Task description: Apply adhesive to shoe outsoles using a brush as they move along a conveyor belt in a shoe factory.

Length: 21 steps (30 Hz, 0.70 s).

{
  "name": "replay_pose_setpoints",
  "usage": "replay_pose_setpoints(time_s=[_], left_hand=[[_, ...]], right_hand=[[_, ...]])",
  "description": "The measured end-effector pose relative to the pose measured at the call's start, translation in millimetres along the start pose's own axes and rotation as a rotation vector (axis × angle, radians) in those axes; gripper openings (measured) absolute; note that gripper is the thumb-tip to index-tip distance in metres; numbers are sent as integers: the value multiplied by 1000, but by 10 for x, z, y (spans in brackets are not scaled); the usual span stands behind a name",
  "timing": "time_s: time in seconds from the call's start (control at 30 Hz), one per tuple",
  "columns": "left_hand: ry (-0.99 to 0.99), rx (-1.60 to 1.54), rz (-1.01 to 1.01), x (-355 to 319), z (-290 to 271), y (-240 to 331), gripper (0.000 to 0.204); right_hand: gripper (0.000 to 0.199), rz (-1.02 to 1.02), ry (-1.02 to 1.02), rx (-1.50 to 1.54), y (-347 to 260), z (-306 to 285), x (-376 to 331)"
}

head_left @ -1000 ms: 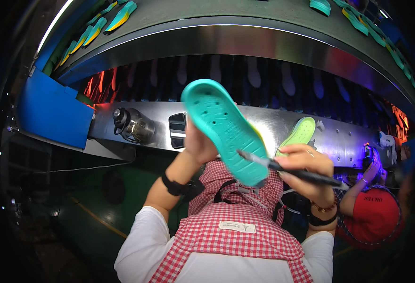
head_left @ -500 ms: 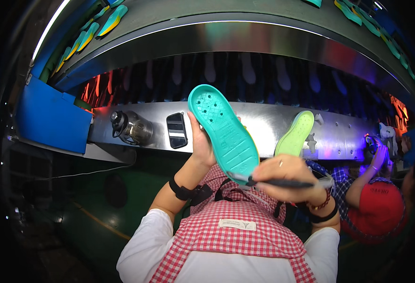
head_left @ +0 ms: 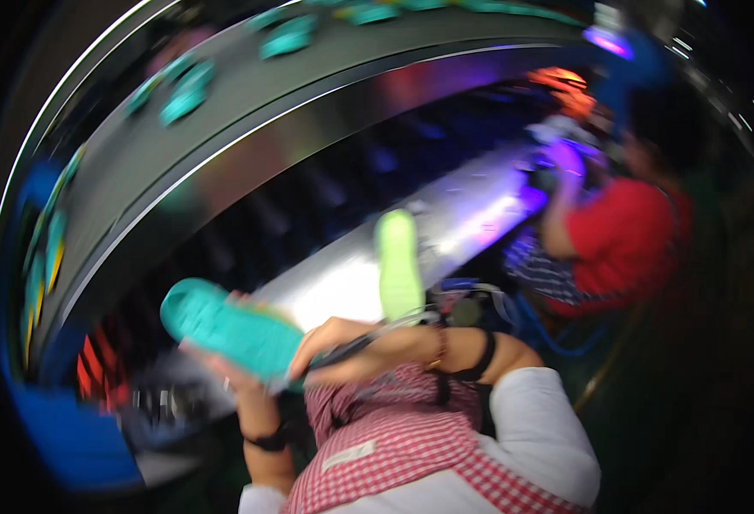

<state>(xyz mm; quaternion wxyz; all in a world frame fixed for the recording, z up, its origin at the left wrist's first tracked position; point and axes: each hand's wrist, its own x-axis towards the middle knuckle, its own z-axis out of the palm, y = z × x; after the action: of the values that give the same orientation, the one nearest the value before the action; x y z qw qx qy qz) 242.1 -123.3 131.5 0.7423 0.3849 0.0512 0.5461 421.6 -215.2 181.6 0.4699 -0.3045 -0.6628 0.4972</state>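
A teal shoe sole (head_left: 231, 330), smeared by motion, lies tilted across my left hand (head_left: 223, 367), whose fingers grip it from beneath and along its side. My right hand (head_left: 334, 336) is closed round a slim dark pen-like tool (head_left: 342, 353). The tool's front end is at the near right end of the sole; blur hides whether it touches. Just beyond my right wrist, a lime-green sole (head_left: 398, 265) rests on the shiny metal ledge (head_left: 325, 295).
A conveyor belt (head_left: 231, 111) carrying several teal soles (head_left: 188, 90) curves past behind the ledge. To the right, a person in a red top (head_left: 621, 240) works under violet light. Blue panelling (head_left: 73, 441) stands at lower left. Cables run near the green sole.
The view has swung to the right, bringing more of the other person into sight. The teal sole now lies flatter and farther left in the picture, still in my left hand with the tool near its end.
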Motion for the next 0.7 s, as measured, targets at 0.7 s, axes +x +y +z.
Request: replay_pose_setpoints(time_s=[0.7], left_hand=[[-285,560,-121,318,1233,-930,70]], right_hand=[[16,-95,499,-470,587,-267,-482]])
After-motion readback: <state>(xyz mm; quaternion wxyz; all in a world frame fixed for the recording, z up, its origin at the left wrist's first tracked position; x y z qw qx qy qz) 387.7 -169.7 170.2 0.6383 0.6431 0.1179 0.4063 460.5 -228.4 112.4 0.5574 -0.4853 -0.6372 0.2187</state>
